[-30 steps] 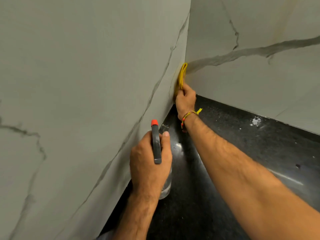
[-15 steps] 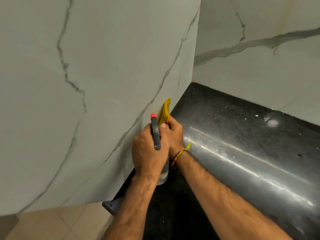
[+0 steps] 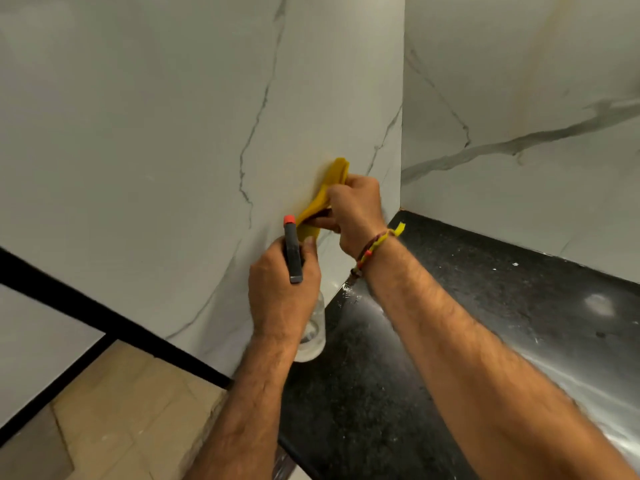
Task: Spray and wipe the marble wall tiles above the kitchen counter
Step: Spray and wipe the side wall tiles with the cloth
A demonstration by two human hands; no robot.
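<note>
My right hand (image 3: pixel 353 206) grips a folded yellow cloth (image 3: pixel 327 192) and presses it flat against the white marble side wall (image 3: pixel 166 140), a little left of the corner. Just below it, my left hand (image 3: pixel 280 289) is wrapped round a clear spray bottle (image 3: pixel 313 336) with a grey trigger head and orange nozzle (image 3: pixel 292 249), held upright close to the wall. The bottle's lower part shows under my wrist, above the counter. A second marble wall (image 3: pixel 519 98) with a thick grey vein meets the first at the corner.
A black speckled stone counter (image 3: pixel 485 306) runs along the bottom right, with white specks and a shiny streak. The side wall ends in a black edge strip (image 3: pixel 104 317) at lower left. Beyond it lies beige floor tile (image 3: pixel 121 410).
My right hand has dragged the cloth out of the corner, leftward along the side wall, then up a little. The left hand has kept hold of the bottle just below it.
</note>
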